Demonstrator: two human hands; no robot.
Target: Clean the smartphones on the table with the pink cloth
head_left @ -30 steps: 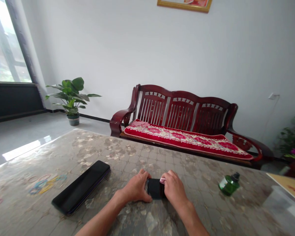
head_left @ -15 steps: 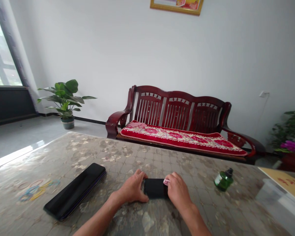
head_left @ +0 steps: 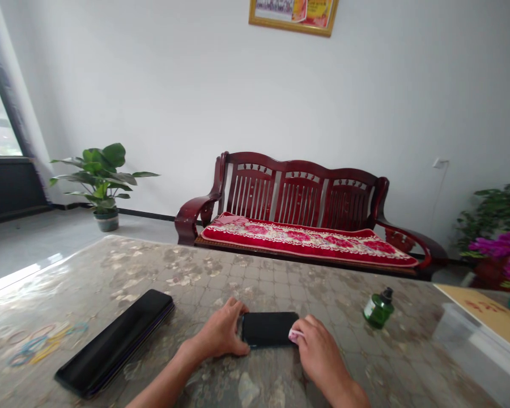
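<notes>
A black smartphone (head_left: 267, 329) lies flat on the table, screen up, its long side running left to right. My left hand (head_left: 224, 330) grips its left end between thumb and fingers. At the phone's right end is my right hand (head_left: 317, 344), its fingers closed on a small pink-and-white cloth (head_left: 295, 335). The cloth touches or hovers just by the lower right corner of the screen; most of it is hidden in my fingers.
Left of my hands lies a long black case (head_left: 117, 343), with several coloured rubber bands (head_left: 45, 341) beyond it. A green pump bottle (head_left: 378, 309) stands to the right, near a tan board (head_left: 484, 314). Behind the table (head_left: 221, 272) is a wooden bench (head_left: 297, 187).
My right hand with the cloth has shifted to the right and nearer, uncovering more of the phone's right end. My left hand still holds the left end. The whole view has shifted slightly.
</notes>
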